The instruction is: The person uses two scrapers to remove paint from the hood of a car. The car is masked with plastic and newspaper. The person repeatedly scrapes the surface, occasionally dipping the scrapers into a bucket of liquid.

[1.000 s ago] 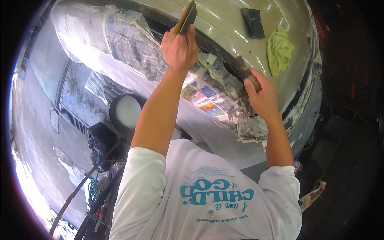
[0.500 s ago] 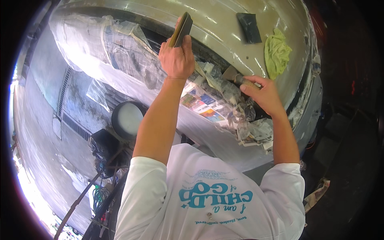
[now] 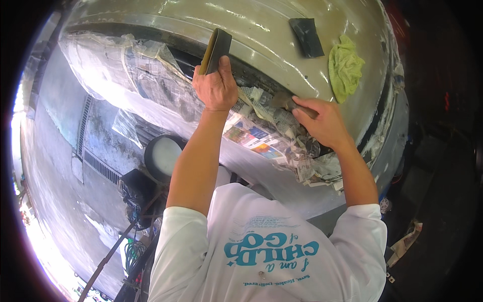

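Observation:
In my left hand (image 3: 216,90), raised over the newspaper-covered edge, is a folded sheet of sandpaper (image 3: 221,48), dark outside and yellowish inside; the fingers close round its lower end. My right hand (image 3: 324,121) grips the handle of a flat tool (image 3: 283,100), with a broad brownish end like a putty knife or brush. That end rests at the dark gap between the beige car panel (image 3: 261,30) and the masking newspaper (image 3: 171,83). Crumpled paper and clear plastic lie below my right hand.
On the panel are a dark sheet (image 3: 307,38), apparently sandpaper, and a crumpled yellow-green cloth (image 3: 345,70). Down on the grey floor stands a black bucket (image 3: 165,157) of whitish liquid, near a floor grate (image 3: 100,166), a black bag (image 3: 136,187) and a coiled hose (image 3: 135,251).
My left hand has come slightly down and left with the folded sandpaper. The right hand has shifted slightly left with the flat tool along the gap. The view has also moved slightly.

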### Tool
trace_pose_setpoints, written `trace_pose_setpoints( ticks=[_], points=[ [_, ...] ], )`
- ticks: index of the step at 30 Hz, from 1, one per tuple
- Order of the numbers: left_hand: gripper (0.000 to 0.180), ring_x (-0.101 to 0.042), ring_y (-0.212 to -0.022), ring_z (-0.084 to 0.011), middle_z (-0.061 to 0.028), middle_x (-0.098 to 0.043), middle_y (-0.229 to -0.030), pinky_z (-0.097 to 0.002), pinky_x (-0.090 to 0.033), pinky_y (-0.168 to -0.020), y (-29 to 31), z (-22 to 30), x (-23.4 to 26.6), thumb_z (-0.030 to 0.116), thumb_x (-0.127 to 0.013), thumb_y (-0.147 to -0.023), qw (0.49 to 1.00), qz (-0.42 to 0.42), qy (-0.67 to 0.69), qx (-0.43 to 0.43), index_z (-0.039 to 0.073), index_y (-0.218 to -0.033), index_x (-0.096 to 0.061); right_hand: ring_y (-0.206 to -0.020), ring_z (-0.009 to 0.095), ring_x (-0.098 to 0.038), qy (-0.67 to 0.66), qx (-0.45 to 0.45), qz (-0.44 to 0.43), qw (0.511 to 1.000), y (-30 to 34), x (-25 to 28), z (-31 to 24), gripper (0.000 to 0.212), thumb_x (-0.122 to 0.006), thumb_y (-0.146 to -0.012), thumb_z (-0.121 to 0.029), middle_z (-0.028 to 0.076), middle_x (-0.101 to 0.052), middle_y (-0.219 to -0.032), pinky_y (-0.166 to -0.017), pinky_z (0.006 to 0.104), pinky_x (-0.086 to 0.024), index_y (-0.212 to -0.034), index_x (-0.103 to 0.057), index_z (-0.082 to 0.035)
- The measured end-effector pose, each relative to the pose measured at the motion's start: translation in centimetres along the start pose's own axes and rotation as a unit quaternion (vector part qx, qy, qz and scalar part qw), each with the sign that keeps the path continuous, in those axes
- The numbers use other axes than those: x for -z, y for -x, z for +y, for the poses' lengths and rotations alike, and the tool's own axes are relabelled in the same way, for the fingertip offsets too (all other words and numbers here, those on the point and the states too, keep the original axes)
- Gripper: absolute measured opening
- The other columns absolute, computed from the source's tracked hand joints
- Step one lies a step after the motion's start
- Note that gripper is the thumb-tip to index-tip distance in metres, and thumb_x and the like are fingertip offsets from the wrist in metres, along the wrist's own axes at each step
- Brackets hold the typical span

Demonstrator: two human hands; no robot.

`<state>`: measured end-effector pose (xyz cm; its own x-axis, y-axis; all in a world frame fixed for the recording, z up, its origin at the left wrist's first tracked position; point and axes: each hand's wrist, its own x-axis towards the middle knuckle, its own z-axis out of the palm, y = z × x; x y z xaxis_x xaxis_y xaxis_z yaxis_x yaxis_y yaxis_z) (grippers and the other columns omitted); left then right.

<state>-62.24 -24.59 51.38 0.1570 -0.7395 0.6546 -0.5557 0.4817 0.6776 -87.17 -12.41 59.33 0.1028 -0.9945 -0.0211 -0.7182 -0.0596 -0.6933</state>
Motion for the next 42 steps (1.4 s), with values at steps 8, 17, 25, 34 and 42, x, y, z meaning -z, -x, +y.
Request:
trace_pose_setpoints(
  ticks=[8,17,25,34,42],
  points=[
    [0.025,-0.067,-0.084,-0.0424,-0.0174,-0.075,-0.094,-0.0491,-0.049,-0.079,0.4,0.6,0.5,0.019,-0.058,-0.108,0.998,-0.042,-0.021,0.045,0.004,-0.119,-0.075,-0.090,0.021,-0.075,0.001,0.011,-0.013,1.000,-0.7,-0.9,-0.7,0.038,-0.080,-0.097,-0.024,0.020,-0.080,-0.114,-0.085,0.0336,-0.058,-0.128,-0.077,-0.003],
    [0.027,-0.069,-0.086,-0.0419,-0.0164,-0.075,-0.094,-0.0493,-0.051,-0.082,0.8,0.3,0.5,0.021,-0.058,-0.109,0.999,-0.032,-0.021,0.029,0.004,-0.122,-0.075,-0.075,0.027,-0.073,-0.012,-0.097,-0.048,0.994,1.3,1.3,0.3,0.040,-0.079,-0.096,-0.028,0.021,-0.080,-0.105,-0.074,0.0365,-0.057,-0.126,-0.078,-0.002],
    [0.028,-0.069,-0.083,-0.0406,-0.0160,-0.075,-0.095,-0.0489,-0.051,-0.079,0.4,0.3,0.0,0.024,-0.059,-0.109,1.000,0.004,-0.006,0.009,0.004,-0.120,-0.075,-0.089,0.014,-0.072,-0.029,-0.039,-0.067,0.997,-0.7,1.1,0.3,0.037,-0.079,-0.098,-0.021,0.015,-0.082,-0.112,-0.082,0.0291,-0.057,-0.128,-0.076,0.000],
    [0.022,-0.064,-0.073,-0.0400,-0.0144,-0.073,-0.086,-0.0496,-0.047,-0.069,0.6,-0.3,0.2,0.021,-0.062,-0.107,0.998,0.003,-0.048,-0.044,0.003,-0.109,-0.074,-0.082,0.034,-0.076,0.027,-0.026,-0.116,0.993,-2.9,3.0,0.6,0.037,-0.082,-0.093,-0.029,0.023,-0.078,-0.101,-0.079,0.0401,-0.058,-0.120,-0.080,-0.004],
    [0.023,-0.065,-0.076,-0.0395,-0.0127,-0.074,-0.088,-0.0476,-0.049,-0.073,0.5,0.1,0.1,0.018,-0.063,-0.107,1.000,-0.005,-0.007,-0.012,0.003,-0.120,-0.073,-0.072,0.032,-0.071,0.002,0.009,-0.122,0.992,-2.7,2.6,1.9,0.039,-0.084,-0.091,-0.031,0.022,-0.078,-0.096,-0.074,0.0387,-0.057,-0.118,-0.080,-0.002]
  ],
)
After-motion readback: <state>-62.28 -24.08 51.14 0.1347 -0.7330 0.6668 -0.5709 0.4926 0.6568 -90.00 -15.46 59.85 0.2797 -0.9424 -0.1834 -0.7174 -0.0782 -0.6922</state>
